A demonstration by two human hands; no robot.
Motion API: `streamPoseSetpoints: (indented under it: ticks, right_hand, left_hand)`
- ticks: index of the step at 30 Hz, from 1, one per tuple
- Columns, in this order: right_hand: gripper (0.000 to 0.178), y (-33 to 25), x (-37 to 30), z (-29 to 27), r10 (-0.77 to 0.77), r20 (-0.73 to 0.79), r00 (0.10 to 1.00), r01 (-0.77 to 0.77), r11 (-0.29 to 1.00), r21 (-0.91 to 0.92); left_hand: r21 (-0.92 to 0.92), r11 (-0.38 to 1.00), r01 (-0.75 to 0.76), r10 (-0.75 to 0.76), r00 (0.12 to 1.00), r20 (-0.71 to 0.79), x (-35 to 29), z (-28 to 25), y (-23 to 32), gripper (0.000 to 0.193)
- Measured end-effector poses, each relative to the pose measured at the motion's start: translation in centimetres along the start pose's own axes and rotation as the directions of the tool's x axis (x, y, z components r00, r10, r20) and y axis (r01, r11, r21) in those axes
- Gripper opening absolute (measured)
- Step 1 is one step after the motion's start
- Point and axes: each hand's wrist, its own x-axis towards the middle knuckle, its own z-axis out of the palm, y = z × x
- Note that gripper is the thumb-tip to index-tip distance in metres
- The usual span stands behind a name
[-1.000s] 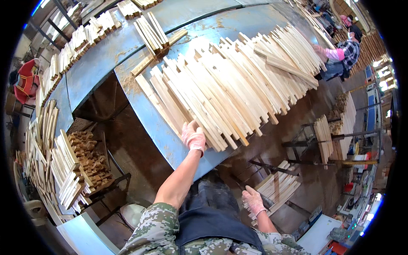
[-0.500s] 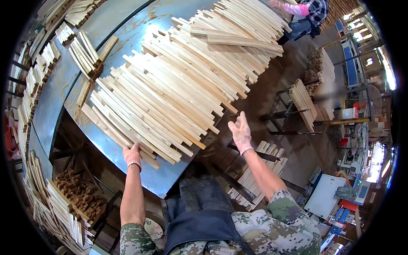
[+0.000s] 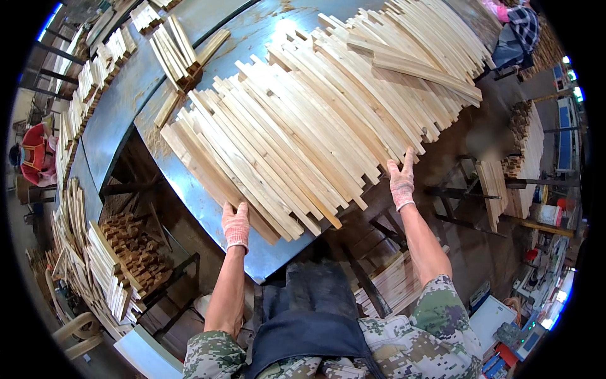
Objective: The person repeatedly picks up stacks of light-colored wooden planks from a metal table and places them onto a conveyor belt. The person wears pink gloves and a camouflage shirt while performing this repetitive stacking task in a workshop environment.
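A wide row of pale wooden strips [image 3: 297,136] lies side by side on the metal-topped table [image 3: 262,252], their near ends uneven. My left hand [image 3: 236,226], in a light glove, rests against the outer strip at the left end of the row, near its close end. Its fingers are extended and apart, not wrapped round anything. My right hand [image 3: 402,181], gloved too, is at the near ends of the strips further right, with fingers spread and fingertips against or very close to the wood. Two loose strips [image 3: 423,74] lie slantwise on top of the row.
Short stacked strips [image 3: 173,54] sit at the table's far left. Stacked block ends [image 3: 136,249] fill a rack at lower left. Beneath my right arm lie more strips [image 3: 391,281] on a dark frame. A co-worker [image 3: 521,31] stands at the far right; another stack [image 3: 492,192] is at right.
The view has shifted, so the table sits further right. The left-end strips now lie closer together, and my left hand's fingers have opened. My right hand has come up to the strip ends.
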Motion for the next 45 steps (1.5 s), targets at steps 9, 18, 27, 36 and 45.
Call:
streamPoseSetpoints:
  ticks: [9,18,27,36,45]
  right_hand:
    - [0.091,0.9,0.0,-0.1,-0.025,0.032,0.999,0.026,0.999,-0.02]
    - [0.085,-5.2,-4.2,-0.8,0.041,0.063,0.997,-0.049,0.99,0.134]
    - [0.076,-8.0,-10.5,0.0,0.011,0.612,0.791,0.224,0.925,-0.306]
    - [0.06,-10.6,4.0,8.7,-0.25,0.358,0.9,0.113,0.925,0.364]
    - [0.073,-11.7,2.3,10.9,-0.243,0.463,0.852,-0.016,0.873,0.488]
  left_hand:
    - [-0.022,0.991,-0.135,0.136,0.99,0.042,-0.4,2.8,-0.5,0.078]
    - [-0.031,0.999,-0.044,0.041,0.995,-0.09,1.2,0.9,0.7,0.073]
    - [-0.181,0.983,-0.029,0.025,0.999,-0.029,11.5,-7.5,-4.0,0.055]
    - [-0.491,0.848,0.199,-0.121,0.975,0.186,13.0,-7.6,-0.8,0.063]
    - [-0.479,0.836,0.269,-0.089,0.926,0.366,10.9,-7.1,-1.2,0.075]
